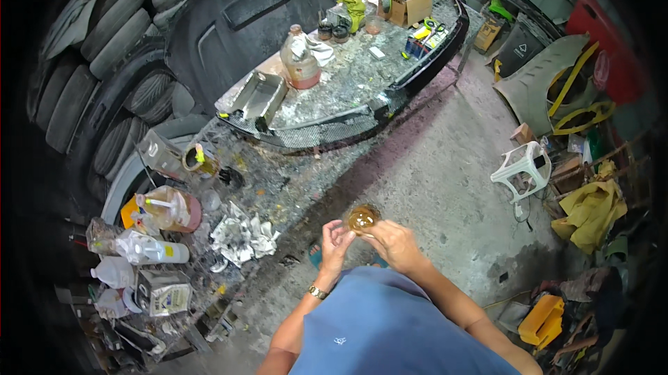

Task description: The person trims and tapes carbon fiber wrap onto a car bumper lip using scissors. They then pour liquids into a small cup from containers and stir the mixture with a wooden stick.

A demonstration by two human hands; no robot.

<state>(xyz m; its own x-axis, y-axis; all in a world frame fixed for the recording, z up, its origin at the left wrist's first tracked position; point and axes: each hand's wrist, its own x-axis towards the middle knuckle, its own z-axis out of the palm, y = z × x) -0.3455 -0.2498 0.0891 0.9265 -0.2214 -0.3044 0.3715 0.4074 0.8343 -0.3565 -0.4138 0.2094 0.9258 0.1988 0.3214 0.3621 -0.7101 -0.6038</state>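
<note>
In front of my waist, a small round see-through cup [362, 218] holds a shiny amber-brown liquid. My right hand [395, 244] is closed on the cup's near right edge, thumb and fingers pinched together. From the other side, my left hand [335, 244] reaches the cup's left rim with bent fingers, closed on it as well. Both hands are held over the floor, to the right of the long workbench. Crumpled, stained paper [243, 236] lies on the bench to the left of my hands.
On the bench [278, 190] stand a jug of pinkish liquid [182, 209], plastic bottles [161, 251] and a metal can [163, 293]. Farther off, a black-rimmed table carries a large jug [300, 69], a metal tray [256, 100] and a cardboard box [410, 6]. A white stool [523, 170] stands right.
</note>
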